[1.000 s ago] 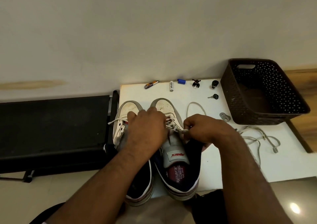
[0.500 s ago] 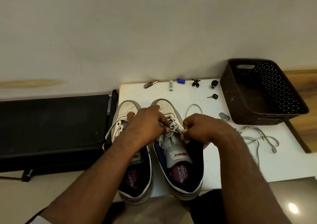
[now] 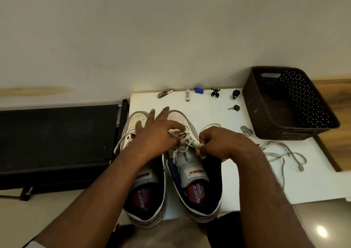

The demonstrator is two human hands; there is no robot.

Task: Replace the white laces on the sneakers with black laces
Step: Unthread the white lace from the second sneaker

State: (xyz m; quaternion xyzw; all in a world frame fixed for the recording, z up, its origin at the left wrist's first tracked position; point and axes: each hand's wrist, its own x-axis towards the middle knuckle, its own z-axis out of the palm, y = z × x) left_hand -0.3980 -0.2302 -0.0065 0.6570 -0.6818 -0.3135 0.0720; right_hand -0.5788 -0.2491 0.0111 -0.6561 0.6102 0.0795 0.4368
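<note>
Fingers (image 3: 152,117) splayed over right sneaker (image 3: 191,164)

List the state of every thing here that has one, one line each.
Right sneaker: white lace partly threaded, being worked loose.
Left sneaker: white lace partly in, one end hanging loose.
Loose lace: lying free on the table.
Basket: upright, looks empty.
Left hand: fingers spread, thumb and forefinger at the lace.
Right hand: pinching the lace end.
</note>
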